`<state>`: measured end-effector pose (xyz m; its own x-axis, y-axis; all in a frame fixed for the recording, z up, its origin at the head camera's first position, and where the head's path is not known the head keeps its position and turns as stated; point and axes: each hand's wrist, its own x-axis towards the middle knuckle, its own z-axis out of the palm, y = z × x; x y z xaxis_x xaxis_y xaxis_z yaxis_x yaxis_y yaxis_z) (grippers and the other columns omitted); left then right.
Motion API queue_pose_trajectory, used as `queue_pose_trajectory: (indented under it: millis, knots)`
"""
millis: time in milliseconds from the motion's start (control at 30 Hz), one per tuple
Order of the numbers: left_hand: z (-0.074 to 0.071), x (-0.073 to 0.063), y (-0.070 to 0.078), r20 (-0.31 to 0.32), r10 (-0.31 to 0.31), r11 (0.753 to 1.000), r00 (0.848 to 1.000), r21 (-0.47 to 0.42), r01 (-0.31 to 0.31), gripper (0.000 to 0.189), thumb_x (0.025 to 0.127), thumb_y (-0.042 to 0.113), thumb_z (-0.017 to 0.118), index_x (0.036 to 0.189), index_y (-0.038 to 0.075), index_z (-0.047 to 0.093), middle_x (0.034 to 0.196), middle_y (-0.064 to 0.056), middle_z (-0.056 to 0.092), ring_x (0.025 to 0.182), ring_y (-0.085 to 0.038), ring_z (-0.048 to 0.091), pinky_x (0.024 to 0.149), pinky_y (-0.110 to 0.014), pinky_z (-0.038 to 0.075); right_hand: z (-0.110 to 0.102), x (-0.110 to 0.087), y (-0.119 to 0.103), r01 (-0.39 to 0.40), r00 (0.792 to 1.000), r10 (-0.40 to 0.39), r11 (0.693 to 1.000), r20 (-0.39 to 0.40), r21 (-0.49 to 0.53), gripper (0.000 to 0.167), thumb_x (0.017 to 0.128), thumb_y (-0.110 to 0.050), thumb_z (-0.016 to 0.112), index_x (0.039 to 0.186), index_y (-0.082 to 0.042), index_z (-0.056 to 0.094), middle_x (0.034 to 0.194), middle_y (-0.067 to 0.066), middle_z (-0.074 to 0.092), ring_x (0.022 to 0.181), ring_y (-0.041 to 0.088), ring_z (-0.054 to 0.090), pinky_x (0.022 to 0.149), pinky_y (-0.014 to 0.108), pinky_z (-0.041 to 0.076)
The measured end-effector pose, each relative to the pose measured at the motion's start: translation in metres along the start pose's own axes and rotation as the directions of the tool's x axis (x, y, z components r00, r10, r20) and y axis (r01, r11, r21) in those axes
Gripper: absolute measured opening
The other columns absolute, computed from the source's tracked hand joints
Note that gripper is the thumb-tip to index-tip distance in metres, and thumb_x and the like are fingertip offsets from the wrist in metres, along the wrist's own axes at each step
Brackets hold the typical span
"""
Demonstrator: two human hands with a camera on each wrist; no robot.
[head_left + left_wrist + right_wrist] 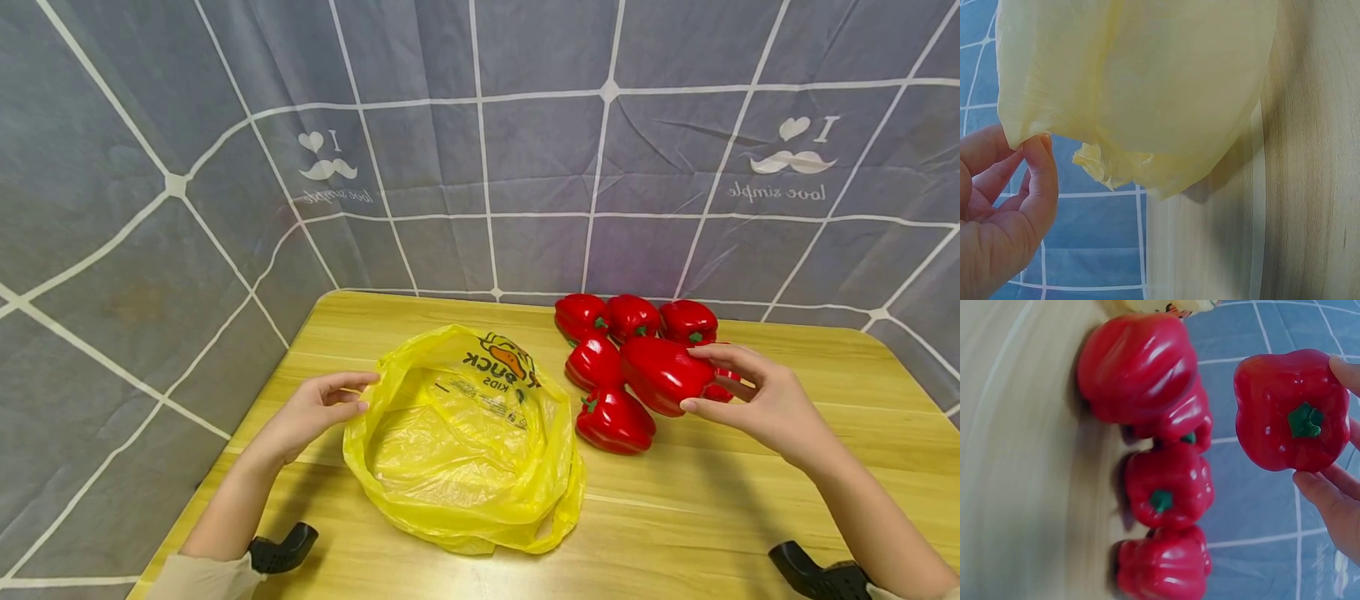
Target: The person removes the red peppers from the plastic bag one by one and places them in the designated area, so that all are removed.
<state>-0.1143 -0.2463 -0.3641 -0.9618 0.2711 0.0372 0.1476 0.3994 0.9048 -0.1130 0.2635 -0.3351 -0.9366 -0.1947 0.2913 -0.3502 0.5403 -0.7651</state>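
A yellow plastic bag with a duck print lies with its mouth spread wide on the table. My left hand pinches the left edge of its rim between thumb and fingers; the left wrist view shows the thin film hanging from those fingertips. On the right, my right hand grips a red bell pepper by its end, raised off the table. In the right wrist view this pepper turns its green stem toward the camera, with thumb and fingers on opposite sides.
Several more red bell peppers sit in a cluster right of the bag, partly behind the held one. Beyond the wooden table hangs a grey cloth with white grid lines, also along the left side.
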Motion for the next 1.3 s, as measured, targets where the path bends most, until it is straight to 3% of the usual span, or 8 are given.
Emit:
queue_pose_trajectory:
  millis: [300, 600, 900, 1300]
  knots:
    - [0.000, -0.001, 0.003, -0.001, -0.011, 1.000, 1.000, -0.001, 0.011, 0.041, 0.089, 0.003, 0.059, 0.126, -0.011, 0.050, 0.124, -0.028, 0.051, 0.094, -0.016, 0.054, 0.077, -0.021, 0.048, -0.006, -0.011, 0.020, 0.003, 1.000, -0.004, 1.000, 0.005, 0.015, 0.052, 0.076, -0.008, 0.077, 0.124, -0.005, 0.057, 0.118, -0.014, 0.053, 0.102, -0.006, 0.049, 0.079, 0.008, 0.043]
    - [0.000, 0.001, 0.001, 0.000, 0.000, 0.999, 1.000, -0.033, 0.000, 0.042, 0.090, 0.002, 0.058, 0.127, -0.012, 0.048, 0.126, -0.030, 0.049, 0.095, -0.009, 0.055, 0.079, -0.020, 0.048, -0.008, -0.023, 0.048, -0.011, 1.000, 0.011, 1.000, 0.013, 0.019, 0.052, 0.075, -0.004, 0.077, 0.123, -0.002, 0.056, 0.117, -0.016, 0.052, 0.098, -0.008, 0.052, 0.078, 0.008, 0.044]
    - [0.001, 0.002, -0.004, -0.003, -0.025, 0.999, 1.000, -0.044, 0.025, 0.040, 0.090, 0.004, 0.059, 0.125, -0.012, 0.051, 0.123, -0.029, 0.051, 0.090, -0.008, 0.057, 0.078, -0.022, 0.049, 0.002, -0.035, 0.069, 0.013, 1.000, -0.014, 0.999, 0.025, 0.038, 0.051, 0.073, -0.002, 0.078, 0.120, -0.003, 0.058, 0.116, -0.013, 0.054, 0.100, -0.007, 0.052, 0.078, 0.010, 0.045]
    - [0.003, 0.005, 0.000, -0.008, -0.027, 0.999, 1.000, -0.035, 0.027, 0.038, 0.090, 0.006, 0.060, 0.123, -0.011, 0.053, 0.122, -0.025, 0.054, 0.092, -0.008, 0.056, 0.079, -0.022, 0.048, 0.011, -0.038, 0.085, -0.023, 0.999, 0.022, 0.999, 0.034, 0.038, 0.051, 0.074, -0.006, 0.078, 0.121, -0.007, 0.059, 0.119, -0.007, 0.055, 0.102, -0.009, 0.050, 0.081, 0.008, 0.043]
